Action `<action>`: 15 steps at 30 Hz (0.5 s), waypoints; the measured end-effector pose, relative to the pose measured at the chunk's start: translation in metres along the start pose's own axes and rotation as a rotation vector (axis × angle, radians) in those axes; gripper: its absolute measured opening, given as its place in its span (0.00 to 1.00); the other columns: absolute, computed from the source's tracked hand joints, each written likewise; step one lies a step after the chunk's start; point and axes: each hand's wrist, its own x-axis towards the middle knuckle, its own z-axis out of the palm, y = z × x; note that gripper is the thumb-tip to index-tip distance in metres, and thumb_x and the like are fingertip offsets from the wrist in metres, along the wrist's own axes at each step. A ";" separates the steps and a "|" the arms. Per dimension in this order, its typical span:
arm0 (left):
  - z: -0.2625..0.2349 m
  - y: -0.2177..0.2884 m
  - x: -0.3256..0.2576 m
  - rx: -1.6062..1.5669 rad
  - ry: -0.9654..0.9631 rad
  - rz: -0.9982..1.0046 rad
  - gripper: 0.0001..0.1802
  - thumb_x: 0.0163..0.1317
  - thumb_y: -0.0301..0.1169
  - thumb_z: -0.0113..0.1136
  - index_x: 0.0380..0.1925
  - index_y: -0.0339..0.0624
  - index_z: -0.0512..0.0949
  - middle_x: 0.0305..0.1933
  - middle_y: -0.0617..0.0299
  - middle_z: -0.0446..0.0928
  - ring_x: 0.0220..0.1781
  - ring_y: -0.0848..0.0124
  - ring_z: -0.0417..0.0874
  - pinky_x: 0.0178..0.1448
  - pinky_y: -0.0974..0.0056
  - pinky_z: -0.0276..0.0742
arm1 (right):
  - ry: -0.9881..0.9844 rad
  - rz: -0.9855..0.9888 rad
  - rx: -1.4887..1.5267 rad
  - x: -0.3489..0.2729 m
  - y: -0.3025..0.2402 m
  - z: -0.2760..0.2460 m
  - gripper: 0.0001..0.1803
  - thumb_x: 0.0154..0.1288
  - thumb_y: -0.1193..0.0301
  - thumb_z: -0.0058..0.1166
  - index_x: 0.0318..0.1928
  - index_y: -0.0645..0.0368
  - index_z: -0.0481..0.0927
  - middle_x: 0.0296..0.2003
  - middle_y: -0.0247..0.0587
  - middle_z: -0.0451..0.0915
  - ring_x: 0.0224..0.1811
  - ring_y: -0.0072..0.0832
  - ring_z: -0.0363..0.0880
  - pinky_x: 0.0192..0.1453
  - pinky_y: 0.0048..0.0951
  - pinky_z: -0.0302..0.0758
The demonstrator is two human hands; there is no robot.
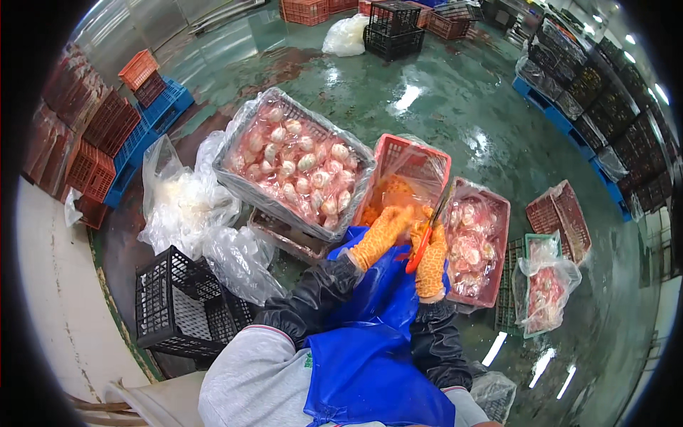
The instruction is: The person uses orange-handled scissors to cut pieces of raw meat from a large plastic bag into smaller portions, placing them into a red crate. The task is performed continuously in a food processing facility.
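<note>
Over a glossy green floor [455,92], I watch the pattern-gloved right hand [431,267] grip a red-handled tool [425,245] beside a latticed red crate [413,158]; the left hand [386,235]'s hold I cannot tell. A film-lined crate [263,199] crowds left.

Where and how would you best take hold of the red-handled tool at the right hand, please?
Probably by its red handle, coming from the wearer's side: the handle slants toward the body, while the narrow dark end points away.

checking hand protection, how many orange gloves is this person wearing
2 orange gloves: one on the left hand, at the red crate; one on the right hand, holding a red-handled tool. Neither is hidden.
</note>
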 end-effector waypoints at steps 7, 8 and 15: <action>0.002 0.014 -0.016 -0.470 -0.112 -0.338 0.17 0.64 0.44 0.50 0.46 0.46 0.72 0.34 0.63 0.76 0.27 0.75 0.75 0.22 0.71 0.69 | -0.041 0.222 0.021 -0.009 0.003 -0.007 0.21 0.59 0.75 0.55 0.53 0.61 0.68 0.34 0.30 0.74 0.30 0.16 0.72 0.28 0.16 0.72; 0.006 0.014 -0.015 -0.457 -0.062 -0.320 0.16 0.63 0.45 0.51 0.43 0.46 0.73 0.31 0.65 0.76 0.23 0.77 0.73 0.20 0.72 0.66 | -0.037 0.187 -0.042 -0.011 -0.006 -0.003 0.21 0.59 0.75 0.55 0.53 0.61 0.68 0.33 0.30 0.74 0.28 0.15 0.72 0.25 0.16 0.72; 0.014 0.026 -0.018 -0.347 0.044 -0.255 0.16 0.62 0.48 0.51 0.35 0.47 0.73 0.21 0.67 0.73 0.15 0.79 0.70 0.14 0.75 0.60 | -0.061 0.134 -0.004 0.000 0.011 -0.004 0.24 0.59 0.78 0.52 0.56 0.59 0.66 0.34 0.31 0.74 0.24 0.14 0.69 0.19 0.16 0.69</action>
